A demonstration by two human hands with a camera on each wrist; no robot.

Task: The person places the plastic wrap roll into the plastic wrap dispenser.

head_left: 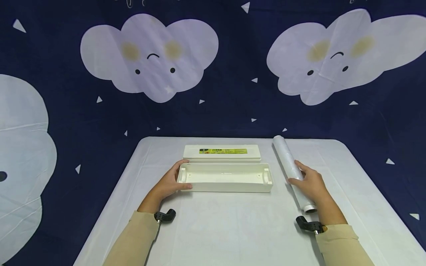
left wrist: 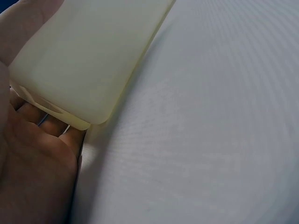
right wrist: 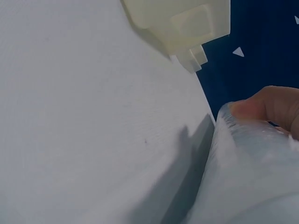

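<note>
A long, cream-white plastic box [head_left: 229, 187] stands on the table with its inside facing up and holders at both ends. My left hand [head_left: 169, 183] grips its left end, thumb along the front wall and fingers at the back corner. In the left wrist view the box's smooth wall [left wrist: 93, 60] lies against the palm side of the hand. Farther right, my right hand [head_left: 312, 181] holds a roll of cling film [head_left: 287, 157] slantwise, thumb and fingers on either side. The thumb presses the film [right wrist: 257, 154] in the right wrist view.
Behind the box lies its matching lid [head_left: 219, 156], with a yellow-green label on it. A white cloth covers the table [head_left: 226, 229]. Beyond its far edge hangs a dark blue curtain [head_left: 233, 107] printed with pale clouds and small triangles.
</note>
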